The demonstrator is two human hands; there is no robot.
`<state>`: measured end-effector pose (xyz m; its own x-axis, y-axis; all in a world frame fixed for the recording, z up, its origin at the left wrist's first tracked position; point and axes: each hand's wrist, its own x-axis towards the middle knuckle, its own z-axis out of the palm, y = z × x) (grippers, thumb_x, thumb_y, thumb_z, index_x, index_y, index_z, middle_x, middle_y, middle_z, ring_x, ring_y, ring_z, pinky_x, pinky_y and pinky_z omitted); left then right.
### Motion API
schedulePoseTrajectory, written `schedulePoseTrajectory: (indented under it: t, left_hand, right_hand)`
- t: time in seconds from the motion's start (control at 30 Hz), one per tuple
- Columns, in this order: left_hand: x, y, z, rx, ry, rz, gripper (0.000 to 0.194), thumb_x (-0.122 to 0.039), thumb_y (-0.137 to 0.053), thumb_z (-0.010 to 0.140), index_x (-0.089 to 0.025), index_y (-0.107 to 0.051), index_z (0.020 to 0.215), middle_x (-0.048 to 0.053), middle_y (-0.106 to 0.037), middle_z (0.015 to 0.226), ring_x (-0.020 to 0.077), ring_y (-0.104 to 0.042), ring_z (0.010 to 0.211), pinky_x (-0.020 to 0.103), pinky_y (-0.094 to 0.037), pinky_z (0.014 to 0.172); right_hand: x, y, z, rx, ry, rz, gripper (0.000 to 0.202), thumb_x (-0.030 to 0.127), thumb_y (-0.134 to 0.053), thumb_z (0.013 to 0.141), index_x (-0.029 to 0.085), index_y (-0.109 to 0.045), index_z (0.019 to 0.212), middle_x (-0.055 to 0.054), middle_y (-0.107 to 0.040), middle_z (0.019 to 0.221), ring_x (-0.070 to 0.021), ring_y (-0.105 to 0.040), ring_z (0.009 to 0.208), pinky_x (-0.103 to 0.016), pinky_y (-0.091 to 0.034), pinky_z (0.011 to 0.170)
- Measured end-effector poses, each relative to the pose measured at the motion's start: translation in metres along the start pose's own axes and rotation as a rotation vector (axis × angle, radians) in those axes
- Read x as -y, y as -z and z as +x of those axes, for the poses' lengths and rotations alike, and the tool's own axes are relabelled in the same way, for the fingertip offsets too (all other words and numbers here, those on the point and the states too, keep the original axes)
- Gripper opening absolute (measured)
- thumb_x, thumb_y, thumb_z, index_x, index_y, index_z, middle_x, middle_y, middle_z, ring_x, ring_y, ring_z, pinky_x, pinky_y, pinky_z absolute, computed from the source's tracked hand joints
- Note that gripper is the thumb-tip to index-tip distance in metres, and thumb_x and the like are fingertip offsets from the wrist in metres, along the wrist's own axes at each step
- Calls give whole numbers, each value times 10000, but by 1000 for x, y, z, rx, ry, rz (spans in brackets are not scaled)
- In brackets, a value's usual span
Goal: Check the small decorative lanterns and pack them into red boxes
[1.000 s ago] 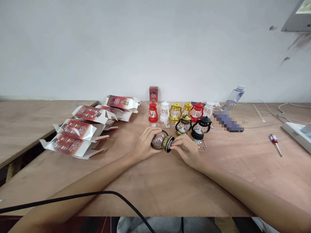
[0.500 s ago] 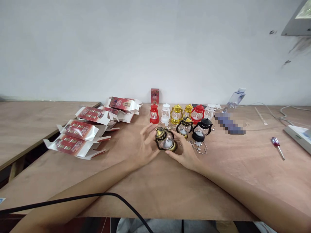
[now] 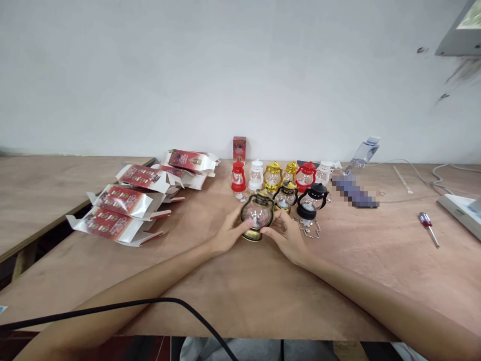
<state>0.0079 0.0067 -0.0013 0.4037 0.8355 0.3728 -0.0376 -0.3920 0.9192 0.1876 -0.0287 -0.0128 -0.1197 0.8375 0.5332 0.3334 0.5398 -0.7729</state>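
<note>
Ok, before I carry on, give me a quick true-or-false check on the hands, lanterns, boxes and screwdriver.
1. The left hand holds a black-and-gold lantern. True.
2. The screwdriver is in the right hand. False: the screwdriver lies on the table, off to the right of that hand.
3. The open-flapped boxes lie on the left of the table. True.
4. The all-black lantern lies on its side. False: it stands upright.
5. A small red box stands behind the leftmost red lantern. True.
</note>
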Motion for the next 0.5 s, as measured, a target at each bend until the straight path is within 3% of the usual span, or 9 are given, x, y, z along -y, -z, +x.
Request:
schedulePoseTrajectory:
  t: [0.13, 0.23, 0.3, 0.37, 0.5]
  left_hand:
    - [6, 10, 12, -220, 271, -333, 460, -483, -698, 660, -138, -659, 962, 62, -696, 927, 226, -632, 877, 320, -514, 760]
    - [5, 22, 20, -334, 313, -427, 467, -386, -765, 564, -142, -652, 945, 32, -681, 864, 166, -616, 772, 243, -496, 641]
    - [4, 27, 22, -365, 308, -436, 461, -391, -756, 562, -141, -645, 933, 25, -669, 851, 139, -602, 737, 212, -474, 593]
    - [3, 28, 23, -381, 298, -433, 453, -400, -753, 562, -152, -629, 920, 12, -656, 846, 120, -591, 710, 195, -456, 565]
    - [2, 24, 21, -405, 295, -414, 381, -388, -776, 550, -158, -575, 777, -32, -595, 705, 82, -546, 613, 171, -406, 530]
  right_hand:
    - [4, 5, 0, 99, 247, -225, 143, 264, -447, 929, 202, -567, 974, -71, -674, 981, -186, -630, 937, -340, -504, 830]
    - [0, 5, 0, 214, 402, -468, 183, 165, -458, 900, 186, -610, 999, -107, -661, 1121, -244, -555, 1132, -441, -457, 943]
    - [-6, 4, 1, 299, 421, -589, 231, 116, -462, 872, 173, -628, 1023, -119, -651, 1164, -274, -523, 1183, -492, -444, 959]
    - [-10, 5, 1, 376, 426, -595, 288, 83, -445, 858, 164, -618, 1074, -125, -654, 1164, -263, -554, 1143, -486, -468, 936]
    - [-7, 8, 1, 488, 502, -375, 355, 59, -415, 870, 185, -569, 1163, -87, -675, 1114, -196, -598, 1047, -402, -500, 912]
